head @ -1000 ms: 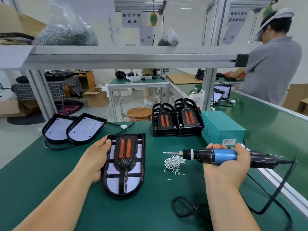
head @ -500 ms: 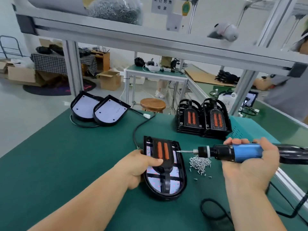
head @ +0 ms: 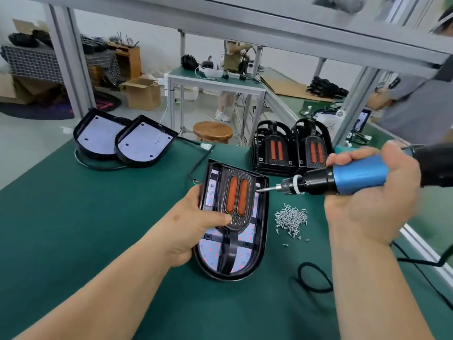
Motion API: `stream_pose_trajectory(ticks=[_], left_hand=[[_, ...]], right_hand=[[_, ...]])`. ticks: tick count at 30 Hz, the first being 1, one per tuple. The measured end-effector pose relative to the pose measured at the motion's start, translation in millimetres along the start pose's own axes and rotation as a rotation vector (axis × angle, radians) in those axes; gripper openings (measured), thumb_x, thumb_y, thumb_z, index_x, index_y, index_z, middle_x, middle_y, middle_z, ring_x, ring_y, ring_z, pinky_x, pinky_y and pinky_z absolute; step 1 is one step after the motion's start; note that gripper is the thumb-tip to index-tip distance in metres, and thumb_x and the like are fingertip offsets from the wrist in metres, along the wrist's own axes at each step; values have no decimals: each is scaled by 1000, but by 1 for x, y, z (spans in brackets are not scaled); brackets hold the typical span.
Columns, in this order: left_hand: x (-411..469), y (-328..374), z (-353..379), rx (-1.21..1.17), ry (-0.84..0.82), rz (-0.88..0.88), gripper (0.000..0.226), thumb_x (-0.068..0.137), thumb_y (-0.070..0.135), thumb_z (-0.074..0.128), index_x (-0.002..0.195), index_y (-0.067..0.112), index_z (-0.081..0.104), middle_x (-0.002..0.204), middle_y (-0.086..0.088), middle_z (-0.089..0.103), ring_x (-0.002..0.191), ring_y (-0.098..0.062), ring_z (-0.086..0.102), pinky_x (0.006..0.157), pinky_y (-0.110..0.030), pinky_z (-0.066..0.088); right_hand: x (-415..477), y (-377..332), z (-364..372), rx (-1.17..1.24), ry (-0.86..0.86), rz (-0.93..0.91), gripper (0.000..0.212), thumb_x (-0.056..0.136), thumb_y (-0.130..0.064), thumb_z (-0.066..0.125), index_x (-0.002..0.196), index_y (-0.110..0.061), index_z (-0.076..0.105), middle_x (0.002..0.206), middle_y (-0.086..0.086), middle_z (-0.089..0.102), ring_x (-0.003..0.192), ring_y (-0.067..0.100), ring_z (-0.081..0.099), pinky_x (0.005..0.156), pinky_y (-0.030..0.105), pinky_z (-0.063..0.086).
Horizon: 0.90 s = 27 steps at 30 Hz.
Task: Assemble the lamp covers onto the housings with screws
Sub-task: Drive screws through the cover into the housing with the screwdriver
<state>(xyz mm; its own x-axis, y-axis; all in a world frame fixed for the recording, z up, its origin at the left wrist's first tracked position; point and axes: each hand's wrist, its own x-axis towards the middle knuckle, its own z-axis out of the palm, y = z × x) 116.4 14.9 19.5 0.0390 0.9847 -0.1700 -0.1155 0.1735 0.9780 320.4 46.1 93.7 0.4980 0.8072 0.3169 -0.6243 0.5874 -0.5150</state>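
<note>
Your right hand [head: 367,192] grips the blue electric screwdriver [head: 343,177], bit now at the black lamp cover [head: 235,224] — left hand [head: 193,222] still holds the black housing [head: 260,253].

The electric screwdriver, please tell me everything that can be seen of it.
The electric screwdriver has a blue, metallic-looking middle, a black front section, a knurled silver collar and a thin bit. It lies nearly level above the green table, pointing left. The right hand grips its body, palm up. The bit tip sits at the right edge of the lamp cover; contact cannot be confirmed.
</note>
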Motion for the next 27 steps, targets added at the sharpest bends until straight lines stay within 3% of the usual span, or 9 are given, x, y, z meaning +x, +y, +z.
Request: stream_pose_trajectory(ticks=[3, 5, 8, 13, 19, 24, 27], left_hand=[[3, -2, 0, 17, 3, -6, 44, 87, -8, 64, 117, 22, 57, 100, -6, 77, 95, -25, 74, 82, -39, 56], [5, -3, -1, 19, 4, -7, 43, 87, -8, 64, 116, 22, 57, 99, -5, 77, 92, -24, 75, 79, -39, 56], [6, -5, -1, 11, 7, 4, 44, 86, -10, 64, 116, 20, 57, 100, -7, 77, 92, -26, 75, 83, -43, 55], [6, -5, 1, -4, 9, 10, 43, 85, -11, 64, 116, 19, 57, 99, -9, 77, 92, -28, 75, 85, -47, 55], [6, -5, 1, 19, 20, 12, 42, 86, -10, 64, 116, 18, 57, 99, -7, 77, 93, -26, 74, 88, -43, 55], [9, -5, 1, 29, 14, 8, 42, 86, -10, 64, 116, 19, 57, 99, -5, 77, 93, -24, 74, 81, -37, 56], [12, -5, 2, 20, 20, -16, 41, 86, -10, 64, 117, 16, 57, 100, -7, 77, 97, -28, 73, 87, -43, 56]], right_hand=[[-6, -5, 7, -79, -74, -122, 8, 75, -12, 57, 82, -11, 61, 54, 3, 51, 51, 25, 51, 64, 34, 48], [-5, -6, 6, -72, -113, -151, 10, 75, -9, 59, 76, -17, 64, 56, 4, 52, 50, 25, 52, 65, 36, 47], [-7, -1, 6, -102, -144, -188, 20, 75, -8, 60, 93, -7, 51, 56, 6, 54, 52, 26, 54, 65, 38, 48], [-5, 9, 2, -138, -169, -195, 29, 72, -12, 65, 96, -8, 49, 59, 5, 55, 51, 26, 56, 64, 36, 50], [-3, 15, 0, -142, -183, -201, 27, 73, -10, 65, 96, -9, 51, 59, 5, 54, 51, 26, 57, 65, 37, 50], [0, 21, -4, -157, -195, -207, 28, 77, -3, 61, 102, -1, 47, 57, 4, 55, 52, 27, 56, 66, 38, 50], [-2, 26, -3, -169, -214, -210, 27, 73, -8, 64, 96, -3, 50, 60, 7, 53, 51, 26, 57, 63, 35, 51]])
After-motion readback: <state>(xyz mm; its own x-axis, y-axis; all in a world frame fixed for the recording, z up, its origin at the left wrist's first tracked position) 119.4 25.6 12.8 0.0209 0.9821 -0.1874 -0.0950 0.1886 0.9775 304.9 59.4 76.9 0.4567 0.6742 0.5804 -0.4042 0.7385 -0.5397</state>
